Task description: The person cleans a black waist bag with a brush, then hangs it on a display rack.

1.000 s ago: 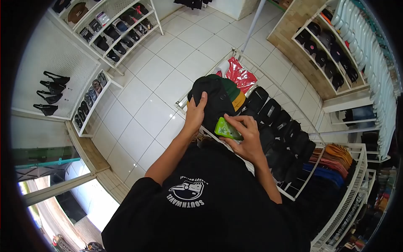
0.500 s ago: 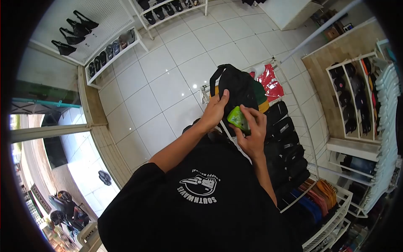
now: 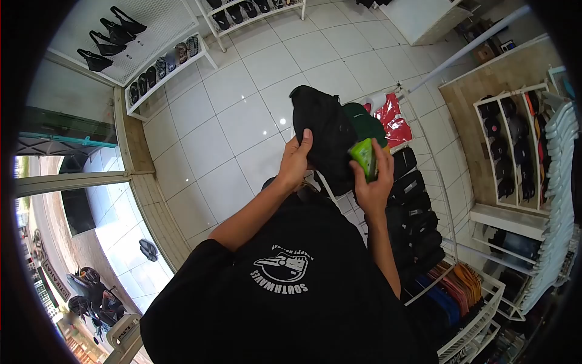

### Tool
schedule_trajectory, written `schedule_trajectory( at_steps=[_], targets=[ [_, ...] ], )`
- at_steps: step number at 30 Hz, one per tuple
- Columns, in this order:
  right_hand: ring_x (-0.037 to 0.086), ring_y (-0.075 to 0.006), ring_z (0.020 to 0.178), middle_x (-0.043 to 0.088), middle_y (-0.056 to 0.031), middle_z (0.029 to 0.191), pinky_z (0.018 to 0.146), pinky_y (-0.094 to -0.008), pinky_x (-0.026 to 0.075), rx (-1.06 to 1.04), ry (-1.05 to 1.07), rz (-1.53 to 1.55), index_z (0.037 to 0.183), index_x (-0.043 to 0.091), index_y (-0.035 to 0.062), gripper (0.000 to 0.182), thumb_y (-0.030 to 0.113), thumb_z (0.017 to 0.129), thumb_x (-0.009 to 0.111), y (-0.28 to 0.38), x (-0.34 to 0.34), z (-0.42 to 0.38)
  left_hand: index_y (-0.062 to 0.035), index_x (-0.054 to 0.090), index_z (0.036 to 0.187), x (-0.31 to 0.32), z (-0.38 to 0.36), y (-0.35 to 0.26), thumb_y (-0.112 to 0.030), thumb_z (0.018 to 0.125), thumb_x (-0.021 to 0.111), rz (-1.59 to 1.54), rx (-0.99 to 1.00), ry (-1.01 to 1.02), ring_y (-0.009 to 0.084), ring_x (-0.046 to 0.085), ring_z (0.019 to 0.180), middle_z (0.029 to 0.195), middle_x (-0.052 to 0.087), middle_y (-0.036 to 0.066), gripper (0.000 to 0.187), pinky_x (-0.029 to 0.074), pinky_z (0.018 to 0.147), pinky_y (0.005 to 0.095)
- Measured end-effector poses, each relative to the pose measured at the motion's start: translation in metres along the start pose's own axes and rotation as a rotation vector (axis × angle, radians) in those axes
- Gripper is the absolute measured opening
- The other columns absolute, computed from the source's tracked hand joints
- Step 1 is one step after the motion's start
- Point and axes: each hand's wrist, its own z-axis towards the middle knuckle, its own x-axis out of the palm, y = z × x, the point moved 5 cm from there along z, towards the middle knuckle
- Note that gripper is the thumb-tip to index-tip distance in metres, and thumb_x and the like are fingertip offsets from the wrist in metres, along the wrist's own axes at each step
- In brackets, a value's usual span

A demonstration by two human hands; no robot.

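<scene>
A black cloth item, perhaps a cap or bag (image 3: 324,121), hangs from my left hand (image 3: 295,159), whose thumb lies on top of it while the other fingers are hidden beneath. My right hand (image 3: 374,182) is closed around a small bright green object (image 3: 364,159) at the right edge of the black item. Whether the green object touches the cloth is unclear. Just beyond, a dark green cap (image 3: 365,124) and a red plastic-wrapped packet (image 3: 394,121) lie on a rack.
Rows of black items (image 3: 414,206) fill the rack on the right, above hanging coloured clothes (image 3: 451,291). A cap shelf (image 3: 512,145) and white hangers (image 3: 555,194) stand farther right. Sandals line a white shelf (image 3: 173,73) at the upper left.
The black item has turned and shifted slightly left with my left hand. My right hand has moved right with the green object, away from the middle of the cloth. More of the green cap shows.
</scene>
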Motion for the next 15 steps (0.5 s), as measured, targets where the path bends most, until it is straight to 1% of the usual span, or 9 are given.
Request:
schedule_trajectory(
  at_steps=[1, 3, 5, 7, 8, 9, 11, 13, 15],
  targets=[
    [0.057, -0.0321, 0.111, 0.06, -0.0147, 0.12, 0.099, -0.0417, 0.044, 0.006, -0.004, -0.005, 0.139, 0.06, 0.0074, 0.07, 0.014, 0.074, 0.085, -0.001, -0.001, -0.005, -0.0011, 0.059, 0.13, -0.001, -0.001, 0.001, -0.047, 0.108, 0.044, 0.016, -0.014, 0.008, 0.0153, 0.069, 0.098, 0.117, 0.07, 0.008, 0.053, 0.058, 0.077, 0.0303],
    [0.057, -0.0325, 0.111, 0.06, -0.0146, 0.12, 0.099, -0.0423, 0.043, -0.219, 0.097, -0.112, 0.14, 0.06, 0.0079, 0.071, 0.014, 0.074, 0.085, 0.016, 0.008, -0.017, -0.0002, 0.058, 0.129, -0.005, 0.006, 0.014, -0.046, 0.108, 0.045, -0.009, -0.016, 0.014, 0.0166, 0.069, 0.096, 0.116, 0.07, 0.009, 0.052, 0.059, 0.075, 0.0325],
    [0.056, -0.0333, 0.11, 0.059, -0.0158, 0.118, 0.097, -0.0426, 0.045, -0.335, 0.261, -0.068, 0.14, 0.06, 0.0078, 0.069, 0.013, 0.075, 0.085, 0.034, 0.009, -0.026, 0.0003, 0.058, 0.129, -0.014, 0.011, 0.023, -0.045, 0.109, 0.045, 0.005, 0.141, 0.004, 0.0172, 0.069, 0.097, 0.117, 0.07, 0.009, 0.052, 0.059, 0.076, 0.0333],
    [0.056, -0.0328, 0.11, 0.059, -0.0164, 0.117, 0.096, -0.0422, 0.046, -0.156, 0.054, -0.033, 0.139, 0.059, 0.006, 0.067, 0.013, 0.077, 0.084, 0.01, -0.001, -0.019, 0.0004, 0.058, 0.129, -0.006, 0.001, 0.014, -0.045, 0.109, 0.045, -0.012, 0.06, 0.021, 0.0164, 0.068, 0.099, 0.119, 0.069, 0.009, 0.051, 0.059, 0.079, 0.0324],
    [0.056, -0.0331, 0.109, 0.059, -0.0167, 0.116, 0.094, -0.0422, 0.047, 0.026, -0.02, -0.041, 0.14, 0.058, 0.0041, 0.067, 0.012, 0.079, 0.083, -0.003, -0.006, -0.014, 0.0004, 0.058, 0.128, -0.003, -0.005, 0.012, -0.044, 0.109, 0.044, -0.031, -0.019, 0.027, 0.0155, 0.067, 0.101, 0.12, 0.068, 0.009, 0.05, 0.058, 0.082, 0.0315],
    [0.056, -0.0331, 0.109, 0.06, -0.0169, 0.117, 0.094, -0.0422, 0.047, 0.062, -0.055, -0.014, 0.14, 0.059, 0.0048, 0.067, 0.011, 0.078, 0.083, -0.008, -0.006, -0.013, 0.0004, 0.058, 0.128, -0.001, -0.009, 0.012, -0.044, 0.109, 0.044, -0.03, -0.02, 0.025, 0.0155, 0.067, 0.101, 0.12, 0.068, 0.009, 0.05, 0.058, 0.082, 0.0315],
    [0.057, -0.0332, 0.109, 0.06, -0.0168, 0.117, 0.094, -0.042, 0.047, -0.184, 0.066, -0.072, 0.14, 0.06, 0.0069, 0.068, 0.012, 0.077, 0.084, 0.011, -0.002, -0.028, 0.0006, 0.058, 0.13, 0.004, -0.007, 0.008, -0.043, 0.109, 0.044, -0.049, 0.009, 0.013, 0.0153, 0.066, 0.103, 0.123, 0.067, 0.009, 0.051, 0.057, 0.085, 0.03],
    [0.057, -0.0339, 0.109, 0.06, -0.0162, 0.119, 0.096, -0.0412, 0.047, -0.269, 0.283, -0.014, 0.14, 0.06, 0.0082, 0.07, 0.014, 0.075, 0.086, 0.022, 0.006, -0.037, 0.0012, 0.055, 0.135, -0.005, 0.0, 0.019, -0.044, 0.109, 0.044, 0.016, 0.065, 0.053, 0.0178, 0.064, 0.11, 0.13, 0.064, 0.011, 0.053, 0.056, 0.091, 0.0336],
    [0.057, -0.0331, 0.11, 0.06, -0.016, 0.119, 0.096, -0.0408, 0.047, -0.15, 0.13, -0.044, 0.14, 0.06, 0.0075, 0.068, 0.013, 0.077, 0.085, 0.006, -0.005, -0.023, 0.0018, 0.052, 0.14, -0.003, 0.002, 0.019, -0.044, 0.108, 0.045, 0.071, 0.128, 0.095, 0.0204, 0.062, 0.118, 0.136, 0.061, 0.012, 0.056, 0.055, 0.097, 0.0372]
  ],
)
